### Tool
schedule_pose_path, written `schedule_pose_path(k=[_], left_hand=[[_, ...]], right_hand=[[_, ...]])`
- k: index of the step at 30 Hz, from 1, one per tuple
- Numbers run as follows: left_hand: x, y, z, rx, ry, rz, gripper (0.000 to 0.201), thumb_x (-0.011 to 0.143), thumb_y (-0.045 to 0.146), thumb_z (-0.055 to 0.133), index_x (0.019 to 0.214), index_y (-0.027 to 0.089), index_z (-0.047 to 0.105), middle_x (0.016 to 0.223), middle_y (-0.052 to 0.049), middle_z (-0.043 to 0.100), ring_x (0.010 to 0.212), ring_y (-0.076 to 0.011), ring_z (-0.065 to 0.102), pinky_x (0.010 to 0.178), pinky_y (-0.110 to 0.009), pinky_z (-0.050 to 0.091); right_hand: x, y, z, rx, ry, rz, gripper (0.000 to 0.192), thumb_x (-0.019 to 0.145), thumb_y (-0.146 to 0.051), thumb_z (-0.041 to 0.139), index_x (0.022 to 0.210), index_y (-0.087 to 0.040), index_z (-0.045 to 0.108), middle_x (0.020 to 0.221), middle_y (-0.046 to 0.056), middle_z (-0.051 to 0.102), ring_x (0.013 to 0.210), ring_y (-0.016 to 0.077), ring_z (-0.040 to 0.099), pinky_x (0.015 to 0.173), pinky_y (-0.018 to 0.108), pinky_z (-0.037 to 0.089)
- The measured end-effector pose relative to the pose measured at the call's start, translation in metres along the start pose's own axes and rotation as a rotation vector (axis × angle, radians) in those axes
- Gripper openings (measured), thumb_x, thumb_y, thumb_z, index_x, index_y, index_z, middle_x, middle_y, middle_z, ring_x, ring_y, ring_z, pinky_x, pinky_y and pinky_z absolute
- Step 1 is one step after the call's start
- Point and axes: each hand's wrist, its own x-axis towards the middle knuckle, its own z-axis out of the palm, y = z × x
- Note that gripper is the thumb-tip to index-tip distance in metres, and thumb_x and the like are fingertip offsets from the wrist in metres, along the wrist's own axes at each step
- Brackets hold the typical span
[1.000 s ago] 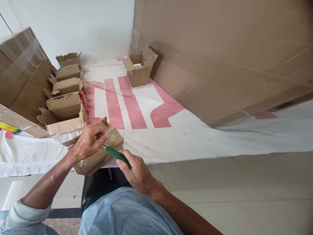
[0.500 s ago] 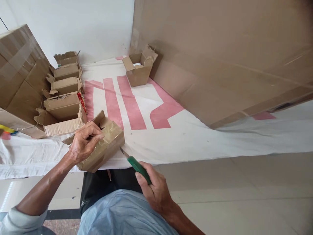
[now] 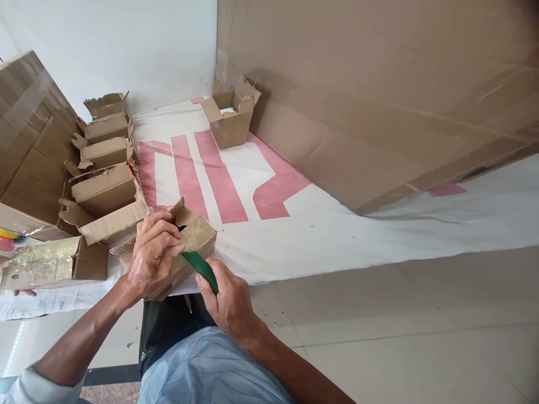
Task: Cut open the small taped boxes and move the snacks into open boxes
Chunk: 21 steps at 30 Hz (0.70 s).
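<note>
The small carton point(image 3: 200, 241), set askew at the bench's point(image 3: 295, 247) front edge, appeared partly opened: one flap point(image 3: 177, 209) was raised, tape remained on top. A green-handled cutter point(image 3: 201, 270) was held in the right hand's point(image 3: 229, 294) closed grip, its blade hidden. Whether anything was pinched by the curled left hand point(image 3: 155, 252) could not be told. Open boxes point(image 3: 115, 220) were lined up behind; a taped box point(image 3: 90, 262) was seen at left, a co-worker's hand point(image 3: 26, 292) mostly concealed beneath.
</note>
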Motion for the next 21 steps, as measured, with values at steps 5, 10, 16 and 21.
schedule_pose_path(k=[5, 10, 16, 21], left_hand=[[-0.004, -0.002, 0.006, -0.113, 0.060, -0.023, 0.023, 0.099, 0.027, 0.069, 0.076, 0.024, 0.070, 0.083, -0.004, 0.073, 0.099, -0.0260, 0.068, 0.103, -0.053, 0.052], [-0.002, -0.002, -0.007, -0.258, 0.150, -0.127, 0.022, 0.097, 0.029, 0.075, 0.076, 0.022, 0.071, 0.084, -0.005, 0.069, 0.099, -0.0247, 0.069, 0.099, -0.048, 0.055], [0.009, 0.001, -0.006, -0.275, 0.082, -0.202, 0.024, 0.095, 0.035, 0.077, 0.076, 0.021, 0.074, 0.093, -0.007, 0.072, 0.095, -0.0229, 0.068, 0.092, -0.043, 0.055], [0.014, 0.006, 0.004, -0.204, 0.029, -0.172, 0.024, 0.096, 0.033, 0.075, 0.075, 0.022, 0.075, 0.100, -0.009, 0.072, 0.100, -0.0245, 0.067, 0.095, -0.045, 0.054]], right_hand=[[-0.026, 0.013, 0.001, -0.010, 0.057, 0.032, 0.020, 0.109, -0.032, 0.045, 0.112, -0.020, 0.061, 0.083, 0.005, 0.075, 0.067, 0.0209, 0.072, 0.064, 0.030, 0.055], [-0.047, 0.040, -0.015, -0.066, 0.121, 0.085, 0.019, 0.108, -0.033, 0.049, 0.113, -0.020, 0.062, 0.078, 0.005, 0.075, 0.059, 0.0210, 0.069, 0.056, 0.030, 0.053], [-0.029, 0.027, -0.033, 0.037, 0.035, -0.112, 0.015, 0.104, -0.027, 0.055, 0.118, -0.022, 0.061, 0.086, 0.005, 0.073, 0.070, 0.0205, 0.072, 0.065, 0.030, 0.057], [0.011, 0.009, -0.020, -0.012, -0.006, -0.161, 0.016, 0.105, -0.029, 0.053, 0.113, -0.021, 0.065, 0.085, 0.006, 0.073, 0.076, 0.0229, 0.072, 0.066, 0.031, 0.054]])
